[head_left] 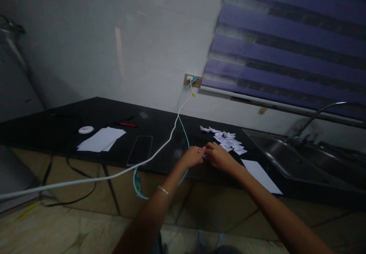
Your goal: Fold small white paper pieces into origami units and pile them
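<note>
Over the front part of the black counter, my left hand [193, 156] and my right hand [216, 155] meet with their fingers closed together. A small whitish sliver of paper [204, 156] shows between the fingertips; most of it is hidden by the hands. Just beyond my right hand lies a cluster of small folded white paper pieces [228, 140], pointed like little boats. A flat white paper sheet [260, 176] rests at the counter's front edge, below my right forearm.
A phone [140, 150], a stack of white paper [100, 139], a round white object [86, 130] and a red pen-like item [128, 125] lie to the left. A white cable [160, 150] runs from the wall outlet [192, 80] across the counter. On the right is a metal sink [286, 151].
</note>
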{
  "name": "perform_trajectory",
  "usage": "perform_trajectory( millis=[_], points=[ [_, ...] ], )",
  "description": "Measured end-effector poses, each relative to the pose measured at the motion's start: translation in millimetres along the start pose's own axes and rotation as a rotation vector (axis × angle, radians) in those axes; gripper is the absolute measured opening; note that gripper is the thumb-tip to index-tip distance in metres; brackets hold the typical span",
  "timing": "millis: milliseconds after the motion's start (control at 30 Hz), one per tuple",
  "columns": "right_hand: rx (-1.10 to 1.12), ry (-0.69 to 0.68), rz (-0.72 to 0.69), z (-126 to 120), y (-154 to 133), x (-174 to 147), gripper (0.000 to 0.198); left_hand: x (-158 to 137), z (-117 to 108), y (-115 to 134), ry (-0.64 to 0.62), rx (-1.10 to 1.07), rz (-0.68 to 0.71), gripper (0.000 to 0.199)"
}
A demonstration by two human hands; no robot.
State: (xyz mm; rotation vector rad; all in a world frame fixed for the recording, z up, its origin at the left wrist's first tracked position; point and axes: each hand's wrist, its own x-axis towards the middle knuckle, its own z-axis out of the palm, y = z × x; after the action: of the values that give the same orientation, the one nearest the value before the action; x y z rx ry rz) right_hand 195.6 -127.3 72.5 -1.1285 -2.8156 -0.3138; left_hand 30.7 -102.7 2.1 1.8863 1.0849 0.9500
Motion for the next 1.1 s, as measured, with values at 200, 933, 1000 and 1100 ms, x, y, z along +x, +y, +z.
perform_trajectory(
  millis=[200,933,1000,1100],
  points=[
    [-0.055,0.041,0.188,4,46,31,0.02,4,0,-1,0.065,-0.166,-0.077,0.069],
    [-0.246,-0.231,0.362,47,109,121,0.032,-5,-5,3,-0.042,0.057,0.002,0.051],
    [-0.243,-0.235,0.348,39,110,121,0.031,-6,-5,4,-0.039,0.068,0.004,0.05],
    [-0.22,-0.176,0.329,23,112,119,0.03,-6,-5,3,-0.041,0.06,0.015,0.049]
  ],
)
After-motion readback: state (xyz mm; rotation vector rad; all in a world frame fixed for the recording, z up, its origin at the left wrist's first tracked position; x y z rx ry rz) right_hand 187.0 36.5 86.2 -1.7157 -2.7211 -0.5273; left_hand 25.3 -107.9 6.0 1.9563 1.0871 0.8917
